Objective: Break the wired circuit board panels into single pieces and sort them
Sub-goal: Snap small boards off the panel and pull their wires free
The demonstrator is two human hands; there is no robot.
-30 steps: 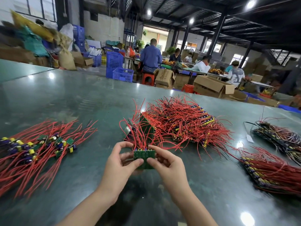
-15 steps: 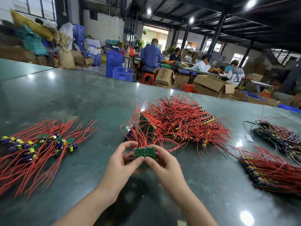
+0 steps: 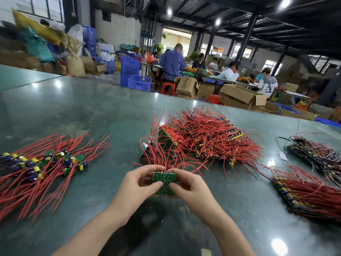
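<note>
Circuit board panel [image 3: 164, 183], green, red wires rising off its far edge, held above the worktop [image 3: 92, 111] near its front edge; left hand [image 3: 137, 187] and right hand [image 3: 191, 189] each pinch one side, thumbs on its face; single pieces [image 3: 46, 163] lie toward the left edge.

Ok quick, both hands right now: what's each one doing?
Left hand: pinches the left edge of the green circuit board panel.
Right hand: pinches the panel's right edge.
</note>
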